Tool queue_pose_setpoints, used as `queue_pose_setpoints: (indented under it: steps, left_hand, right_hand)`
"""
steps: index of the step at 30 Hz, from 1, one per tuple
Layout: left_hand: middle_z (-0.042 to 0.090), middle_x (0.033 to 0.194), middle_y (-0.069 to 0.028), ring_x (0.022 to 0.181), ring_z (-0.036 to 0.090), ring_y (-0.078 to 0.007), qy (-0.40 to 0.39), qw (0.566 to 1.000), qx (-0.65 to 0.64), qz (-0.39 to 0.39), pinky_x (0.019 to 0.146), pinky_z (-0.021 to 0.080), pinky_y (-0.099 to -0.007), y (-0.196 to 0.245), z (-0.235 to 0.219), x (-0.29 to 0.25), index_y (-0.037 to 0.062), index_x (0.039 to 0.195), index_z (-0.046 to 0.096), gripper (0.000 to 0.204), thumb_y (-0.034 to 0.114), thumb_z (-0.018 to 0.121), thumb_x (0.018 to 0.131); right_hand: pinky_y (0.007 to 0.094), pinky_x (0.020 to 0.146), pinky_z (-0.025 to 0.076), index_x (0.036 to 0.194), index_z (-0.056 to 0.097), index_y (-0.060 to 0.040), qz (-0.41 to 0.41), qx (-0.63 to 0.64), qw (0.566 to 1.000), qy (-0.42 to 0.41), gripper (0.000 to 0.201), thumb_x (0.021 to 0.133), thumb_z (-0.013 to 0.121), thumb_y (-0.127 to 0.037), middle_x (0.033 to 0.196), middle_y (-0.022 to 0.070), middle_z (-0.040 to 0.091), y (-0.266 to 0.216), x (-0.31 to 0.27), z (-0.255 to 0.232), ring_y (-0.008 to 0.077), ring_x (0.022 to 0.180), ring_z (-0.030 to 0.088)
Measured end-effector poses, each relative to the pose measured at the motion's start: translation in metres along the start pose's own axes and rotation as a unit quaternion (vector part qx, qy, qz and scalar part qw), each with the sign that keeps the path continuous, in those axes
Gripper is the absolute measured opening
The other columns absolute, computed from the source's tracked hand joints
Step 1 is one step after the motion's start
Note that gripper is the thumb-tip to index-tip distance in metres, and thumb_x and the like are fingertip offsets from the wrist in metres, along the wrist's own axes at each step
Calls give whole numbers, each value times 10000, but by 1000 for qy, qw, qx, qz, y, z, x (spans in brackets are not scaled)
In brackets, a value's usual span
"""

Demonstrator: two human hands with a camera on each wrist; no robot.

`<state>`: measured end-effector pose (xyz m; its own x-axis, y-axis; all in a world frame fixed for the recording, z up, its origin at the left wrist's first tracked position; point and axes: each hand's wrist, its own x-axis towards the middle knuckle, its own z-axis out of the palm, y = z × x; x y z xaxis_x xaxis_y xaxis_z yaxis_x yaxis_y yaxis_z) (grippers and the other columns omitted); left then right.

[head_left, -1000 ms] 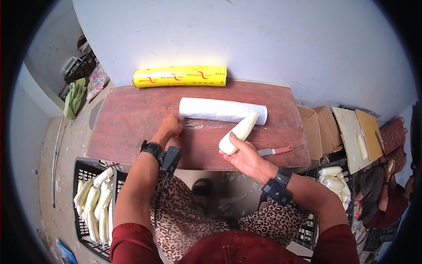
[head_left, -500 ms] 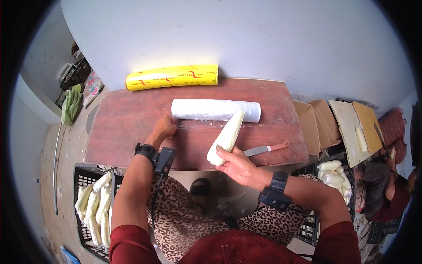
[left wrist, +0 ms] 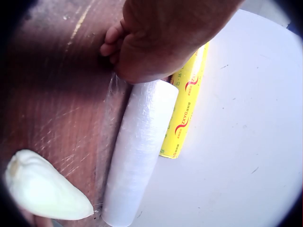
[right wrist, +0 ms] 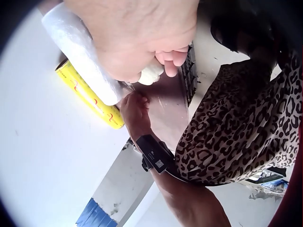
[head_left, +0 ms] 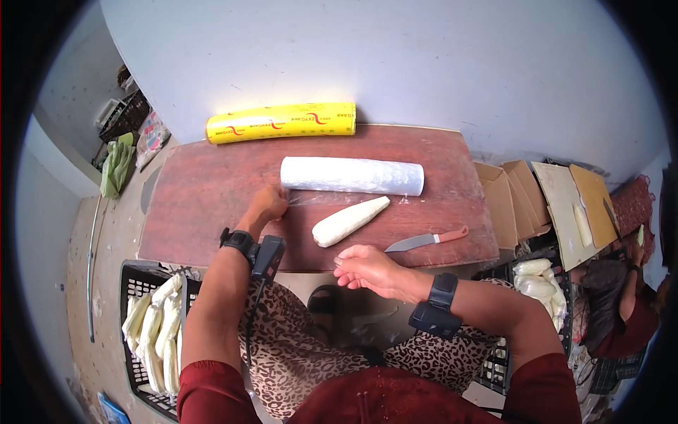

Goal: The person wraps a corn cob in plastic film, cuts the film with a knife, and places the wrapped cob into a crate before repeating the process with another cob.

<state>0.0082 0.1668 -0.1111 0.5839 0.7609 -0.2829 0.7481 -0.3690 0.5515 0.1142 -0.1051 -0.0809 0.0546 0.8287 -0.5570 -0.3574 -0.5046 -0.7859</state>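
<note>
A pale, tapered vegetable (head_left: pixel 349 222) lies on the table, its narrow tip pointing toward the roll of clear plastic film (head_left: pixel 353 176). A strip of loose film (left wrist: pixel 108 106) runs along the roll's near side. At the roll's left end, my left hand (head_left: pixel 267 203) pinches the edge of this film, its fingertips partly hidden. My right hand (head_left: pixel 378 272) is at the table's front edge, just nearer than the vegetable, with its fingers loosely bent and nothing in them. To its right is a knife (head_left: pixel 427 240) with a pinkish handle.
A yellow printed roll (head_left: pixel 282 123) lies along the table's back edge by the wall. Black crates with similar wrapped vegetables (head_left: pixel 152 328) stand at the lower left and right. Cardboard boxes (head_left: pixel 512 201) are right of the table (head_left: pixel 205 212). Another person (head_left: pixel 621 311) sits at far right.
My right hand has laid the vegetable down on the table in front of the film roll, let it go and drawn back toward me. My left hand stays at the roll's left end.
</note>
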Motion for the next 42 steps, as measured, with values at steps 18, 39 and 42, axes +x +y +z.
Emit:
queue_pose_setpoints:
  steps: [18,39,42]
  left_hand:
    - [640,625,-172,631,666,-287,-16,1000,21,3,616,518,-377,2,-1,-1,39,699,636,105,74,538,713]
    - [593,682,-61,526,581,-151,-25,972,-200,-118,443,454,-306,12,-12,-18,10,779,621,196,186,567,848]
    - [620,619,-89,507,611,-174,-11,991,-121,-61,497,500,-335,14,-7,-17,31,748,673,193,190,588,818]
  right_hand:
    - [449,859,323,1202,487,-50,-292,-685,626,231,484,748,649,-91,1131,120,463,-50,61,-36,287,1089,433]
    - [436,823,365,1011,541,-73,-379,-697,549,264,217,796,554,-46,1021,83,516,-46,73,-51,260,979,488]
    - [436,830,359,998,548,-73,-367,-701,551,266,210,791,549,-41,1021,87,519,-47,72,-48,259,977,490]
